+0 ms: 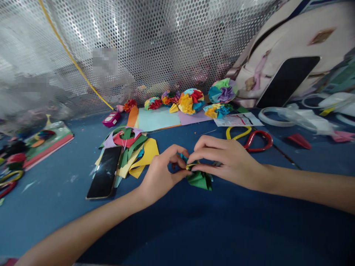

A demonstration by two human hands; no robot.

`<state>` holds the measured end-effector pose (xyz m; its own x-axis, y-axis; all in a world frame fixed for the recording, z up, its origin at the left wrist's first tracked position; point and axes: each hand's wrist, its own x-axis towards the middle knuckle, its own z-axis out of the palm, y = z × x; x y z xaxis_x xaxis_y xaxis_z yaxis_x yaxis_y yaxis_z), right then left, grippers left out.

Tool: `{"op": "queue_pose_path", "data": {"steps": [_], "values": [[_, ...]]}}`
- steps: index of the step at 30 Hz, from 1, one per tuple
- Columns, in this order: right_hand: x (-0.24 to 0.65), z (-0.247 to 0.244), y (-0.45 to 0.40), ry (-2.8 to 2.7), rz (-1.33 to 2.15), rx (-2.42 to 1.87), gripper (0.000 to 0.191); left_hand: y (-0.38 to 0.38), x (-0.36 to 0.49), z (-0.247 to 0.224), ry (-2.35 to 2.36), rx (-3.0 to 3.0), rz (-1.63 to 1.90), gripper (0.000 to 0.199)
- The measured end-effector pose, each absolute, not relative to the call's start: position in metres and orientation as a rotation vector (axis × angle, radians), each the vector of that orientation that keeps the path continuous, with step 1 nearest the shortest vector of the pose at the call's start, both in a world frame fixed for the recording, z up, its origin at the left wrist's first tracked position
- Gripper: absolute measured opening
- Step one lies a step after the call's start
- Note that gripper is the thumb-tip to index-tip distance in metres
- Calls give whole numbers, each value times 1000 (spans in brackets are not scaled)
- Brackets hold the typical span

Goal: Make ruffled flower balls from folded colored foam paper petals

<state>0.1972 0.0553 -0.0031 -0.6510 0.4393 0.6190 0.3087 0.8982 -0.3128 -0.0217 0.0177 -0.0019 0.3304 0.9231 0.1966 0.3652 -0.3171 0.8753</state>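
Observation:
Near the middle of the blue table, my left hand and my right hand meet around a small folded paper piece. Green paper hangs below the fingertips, with a bit of yellow and blue showing between them. The fingers of both hands are pinched on this piece, and their tips partly hide it. Just behind my right hand lie scissors with yellow and red handles. Cut paper scraps lie left of my left hand.
A phone lies at the left; another phone leans on a pale backpack at the back right. Colourful paper balls line the back before a perforated metal panel. Clear tape rolls sit at the right.

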Motion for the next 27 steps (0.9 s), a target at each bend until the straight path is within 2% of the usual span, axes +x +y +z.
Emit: {"op": "queue_pose_path", "data": {"steps": [14,20,27], "values": [[197,-6,55,-2323,210,-487,10,17,-22,-1,1130,1923,941,34],[197,-6,55,-2296,256,-491,6,16,-22,0,1130,1903,954,33],[198,-5,56,-2345,248,-502,16,16,-21,1,1142,1916,944,36]]}}
